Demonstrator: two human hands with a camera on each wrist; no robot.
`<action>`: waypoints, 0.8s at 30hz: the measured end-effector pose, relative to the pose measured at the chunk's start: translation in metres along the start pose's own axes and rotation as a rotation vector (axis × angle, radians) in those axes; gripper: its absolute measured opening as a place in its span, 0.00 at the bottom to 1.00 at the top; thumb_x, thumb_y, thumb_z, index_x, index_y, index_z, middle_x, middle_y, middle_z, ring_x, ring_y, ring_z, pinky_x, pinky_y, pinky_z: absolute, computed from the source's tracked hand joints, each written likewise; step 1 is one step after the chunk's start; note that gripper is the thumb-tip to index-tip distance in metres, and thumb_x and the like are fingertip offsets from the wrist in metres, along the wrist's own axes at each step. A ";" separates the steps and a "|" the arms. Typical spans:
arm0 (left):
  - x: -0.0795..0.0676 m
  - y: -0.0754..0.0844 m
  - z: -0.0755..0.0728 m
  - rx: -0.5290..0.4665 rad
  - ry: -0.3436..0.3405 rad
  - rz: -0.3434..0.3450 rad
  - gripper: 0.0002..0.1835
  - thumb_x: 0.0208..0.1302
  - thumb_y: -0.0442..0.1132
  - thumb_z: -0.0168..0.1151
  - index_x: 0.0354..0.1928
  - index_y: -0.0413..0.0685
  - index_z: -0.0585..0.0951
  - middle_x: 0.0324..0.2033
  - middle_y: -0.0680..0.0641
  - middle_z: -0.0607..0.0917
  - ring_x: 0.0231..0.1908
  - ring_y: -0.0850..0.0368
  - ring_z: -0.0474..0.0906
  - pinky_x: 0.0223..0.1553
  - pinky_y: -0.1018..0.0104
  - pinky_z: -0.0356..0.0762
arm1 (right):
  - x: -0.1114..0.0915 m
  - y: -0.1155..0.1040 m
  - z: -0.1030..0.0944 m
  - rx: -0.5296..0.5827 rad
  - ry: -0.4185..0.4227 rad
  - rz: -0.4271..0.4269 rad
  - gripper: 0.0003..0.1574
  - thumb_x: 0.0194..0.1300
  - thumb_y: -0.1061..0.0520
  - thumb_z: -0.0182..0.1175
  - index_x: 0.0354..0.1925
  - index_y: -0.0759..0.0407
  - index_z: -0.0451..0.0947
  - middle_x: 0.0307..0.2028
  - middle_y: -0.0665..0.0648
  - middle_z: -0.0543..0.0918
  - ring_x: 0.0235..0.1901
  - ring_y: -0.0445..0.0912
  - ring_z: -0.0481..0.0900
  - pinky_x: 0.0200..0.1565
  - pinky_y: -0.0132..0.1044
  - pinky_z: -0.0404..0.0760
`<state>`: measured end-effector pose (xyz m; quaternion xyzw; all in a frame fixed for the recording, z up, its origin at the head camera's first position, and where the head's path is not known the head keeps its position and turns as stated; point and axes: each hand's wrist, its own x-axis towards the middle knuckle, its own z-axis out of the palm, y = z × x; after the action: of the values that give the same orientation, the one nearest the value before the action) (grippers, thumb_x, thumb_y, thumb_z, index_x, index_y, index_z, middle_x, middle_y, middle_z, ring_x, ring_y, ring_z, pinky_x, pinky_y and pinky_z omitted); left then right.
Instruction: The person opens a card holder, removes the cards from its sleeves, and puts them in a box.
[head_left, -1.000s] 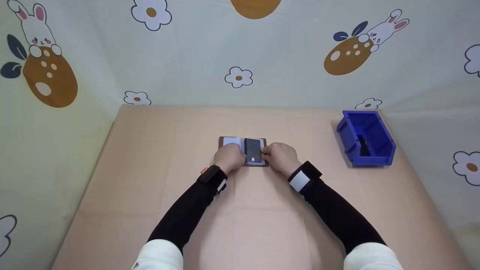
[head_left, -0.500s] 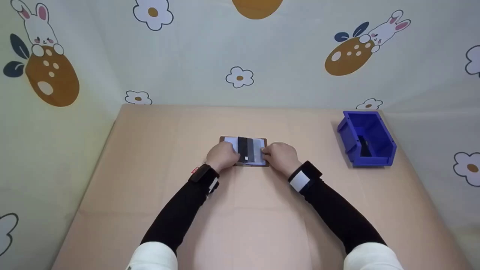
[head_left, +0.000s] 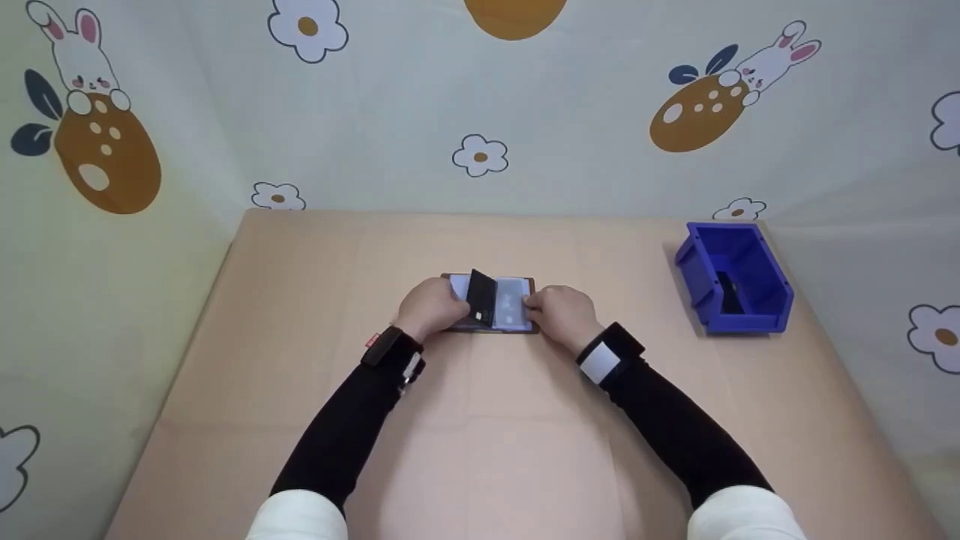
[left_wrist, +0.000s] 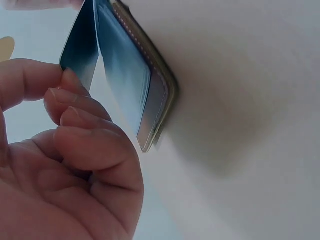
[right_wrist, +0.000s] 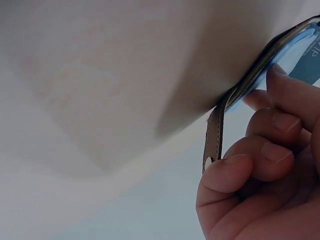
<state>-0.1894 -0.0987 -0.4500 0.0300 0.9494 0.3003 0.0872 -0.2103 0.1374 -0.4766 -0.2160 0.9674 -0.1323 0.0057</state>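
A small brown card holder (head_left: 534,285) lies spread on the table, with clear plastic sleeves (head_left: 512,306) inside. My left hand (head_left: 433,307) pinches a black card (head_left: 482,296) by its left edge. The card stands tilted over the middle of the holder, its right edge at the inner side of the right-hand sleeve. In the left wrist view, thumb and fingertips grip the dark card (left_wrist: 82,47) near a corner. My right hand (head_left: 564,315) pinches the holder's right edge. A stitched strap (right_wrist: 214,132) with a snap shows beside those fingers in the right wrist view.
A blue plastic bin (head_left: 739,322) stands at the table's right back, with a dark object (head_left: 727,292) inside. The table (head_left: 337,270) has a tan cover. Curtains (head_left: 390,105) printed with rabbits and flowers surround its back and sides.
My left hand has moved left, drawing the black card out of the right-hand sleeve and tilting it up. The sleeve now looks clear. My right hand has kept its place on the holder.
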 end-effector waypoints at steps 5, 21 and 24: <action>-0.001 -0.002 -0.005 -0.030 -0.003 -0.011 0.17 0.52 0.37 0.57 0.12 0.54 0.62 0.13 0.55 0.64 0.17 0.57 0.62 0.21 0.65 0.59 | 0.000 0.000 0.000 -0.002 0.005 -0.005 0.15 0.62 0.54 0.69 0.48 0.50 0.87 0.44 0.56 0.87 0.42 0.53 0.85 0.39 0.50 0.81; -0.005 0.005 -0.037 -0.190 0.062 -0.008 0.20 0.56 0.38 0.56 0.11 0.54 0.61 0.11 0.57 0.59 0.14 0.61 0.56 0.18 0.67 0.51 | -0.001 -0.002 -0.001 -0.009 0.009 -0.017 0.15 0.61 0.55 0.70 0.47 0.51 0.88 0.42 0.57 0.87 0.40 0.54 0.85 0.37 0.50 0.80; -0.005 0.007 -0.042 -0.219 0.066 -0.012 0.20 0.57 0.38 0.57 0.11 0.53 0.61 0.11 0.57 0.59 0.14 0.61 0.56 0.18 0.67 0.52 | -0.001 -0.002 -0.001 -0.008 0.007 -0.018 0.15 0.61 0.55 0.69 0.47 0.52 0.88 0.42 0.57 0.87 0.40 0.54 0.85 0.37 0.51 0.80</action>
<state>-0.1919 -0.1177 -0.4113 0.0048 0.9134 0.4025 0.0602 -0.2086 0.1363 -0.4752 -0.2240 0.9660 -0.1292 0.0001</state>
